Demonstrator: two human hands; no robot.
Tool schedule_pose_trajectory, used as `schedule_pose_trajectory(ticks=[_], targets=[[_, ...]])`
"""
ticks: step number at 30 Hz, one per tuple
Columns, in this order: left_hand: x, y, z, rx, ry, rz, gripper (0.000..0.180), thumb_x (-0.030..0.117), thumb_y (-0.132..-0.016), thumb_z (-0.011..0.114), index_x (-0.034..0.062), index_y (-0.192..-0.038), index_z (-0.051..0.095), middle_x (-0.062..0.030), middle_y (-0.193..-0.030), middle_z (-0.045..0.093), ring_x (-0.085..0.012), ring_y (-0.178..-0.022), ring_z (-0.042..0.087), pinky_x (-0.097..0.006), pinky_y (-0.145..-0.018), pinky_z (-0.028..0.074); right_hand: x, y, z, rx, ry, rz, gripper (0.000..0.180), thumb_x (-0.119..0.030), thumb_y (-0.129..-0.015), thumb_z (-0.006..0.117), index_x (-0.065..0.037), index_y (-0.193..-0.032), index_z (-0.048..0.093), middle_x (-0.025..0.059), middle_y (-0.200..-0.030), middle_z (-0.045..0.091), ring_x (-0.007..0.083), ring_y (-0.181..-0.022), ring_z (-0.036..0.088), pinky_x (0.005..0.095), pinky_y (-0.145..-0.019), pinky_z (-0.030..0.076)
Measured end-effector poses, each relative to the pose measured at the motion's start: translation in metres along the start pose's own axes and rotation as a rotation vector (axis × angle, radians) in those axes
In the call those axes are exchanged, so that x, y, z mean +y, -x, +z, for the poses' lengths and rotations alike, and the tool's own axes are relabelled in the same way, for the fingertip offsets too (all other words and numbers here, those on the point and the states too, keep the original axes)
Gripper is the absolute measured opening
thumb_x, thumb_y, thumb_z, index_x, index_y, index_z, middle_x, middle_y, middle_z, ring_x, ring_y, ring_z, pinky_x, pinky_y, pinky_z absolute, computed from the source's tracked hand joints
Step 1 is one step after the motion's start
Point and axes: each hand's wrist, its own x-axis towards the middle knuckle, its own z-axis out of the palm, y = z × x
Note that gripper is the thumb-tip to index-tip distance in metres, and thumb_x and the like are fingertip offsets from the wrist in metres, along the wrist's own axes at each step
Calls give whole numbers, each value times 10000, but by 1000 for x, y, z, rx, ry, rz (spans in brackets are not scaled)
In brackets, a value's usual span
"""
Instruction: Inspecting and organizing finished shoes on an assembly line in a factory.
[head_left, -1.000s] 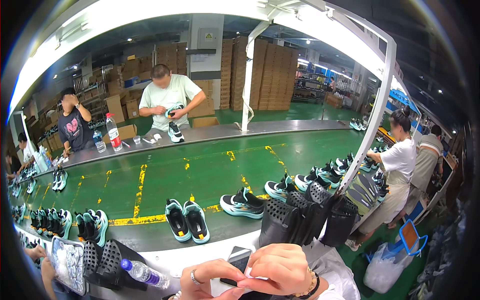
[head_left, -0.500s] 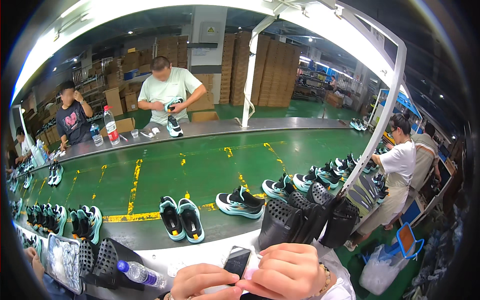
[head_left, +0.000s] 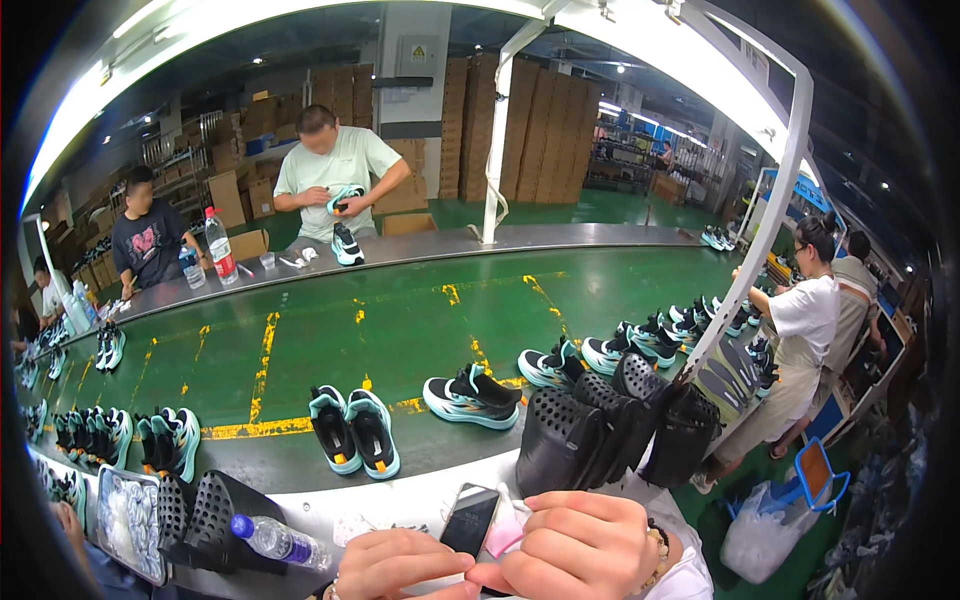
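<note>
A: Biggest item first: the green conveyor belt [head_left: 400, 330] fills the mid frame, w/ pairs of teal-and-black sneakers [head_left: 352, 430] carried on it. Risk there?

B: A pair could be missed as it passes, since both hands are kept low at the bottom edge, off the belt. That is a judgement only.

A: Next size down?

B: Black perforated shoe forms [head_left: 610, 425], stacked at lower right, leaning on each other. If knocked by an elbow, they could be tipped off the desk [head_left: 400, 505] rim.

A: And lower left?

B: A clear water bottle [head_left: 275, 540] w/ blue cap is laid on its side across black forms. It could be rolled off, being round and unbraced.

A: Now the hands.

B: Left hand [head_left: 405, 565] and right hand [head_left: 590, 550] are held together at bottom centre, fingertips meeting. Fingers are curled narrow; the right fingers seem pinched on a small pink piece [head_left: 505, 535], though the grip can't be fully made out. What the left fingers hold can't be told.

A: Smallest risk?

B: The dark phone [head_left: 470, 520], propped just above the hands, touching or nearly so. It could be nudged flat or pushed toward the belt by the knuckles; the pink piece could be dropped if the pinch is loosened.
</note>
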Motion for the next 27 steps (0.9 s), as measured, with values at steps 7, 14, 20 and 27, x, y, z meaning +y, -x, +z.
schedule_pose_trajectory(ticks=[7, 14, 20, 27], targets=[[-1, 12, 6, -28, -41, -120, 221, -25, -608, 704, 84, -773, 605, -88, -783, 610, -193, -571, 623, -273, -485, 521, 0, 9, 2, -112, -32, 59, 208, -167, -738, 671, -83, -639, 509, -6, -583, 477, 134, -564, 526, 275, -627, 502], [-4, 10, 5, -67, 98, -156, 216, -42, -591, 712, 62, -742, 596, -98, -749, 618, -223, -564, 631, -285, -483, 522, 1, 16, 5, -116, -103, 73, 174, -174, -742, 661, -81, -688, 525, 3, -615, 495, 152, -584, 550, 279, -629, 506], [-3, 15, 9, -36, 192, -153, 208, -24, -596, 735, 48, -730, 594, -105, -754, 622, -239, -568, 633, -293, -480, 522, -2, 19, 3, -128, -141, 98, 166, -197, -750, 659, -80, -724, 545, 7, -632, 515, 171, -600, 582, 283, -632, 518], [-7, 25, 20, 60, 236, -97, 278, -34, -631, 762, 54, -772, 538, -123, -767, 609, -238, -548, 626, -297, -450, 518, -3, 21, 5, -75, -152, 120, 226, -239, -762, 685, -91, -678, 536, -8, -578, 493, 159, -565, 581, 263, -606, 522]])
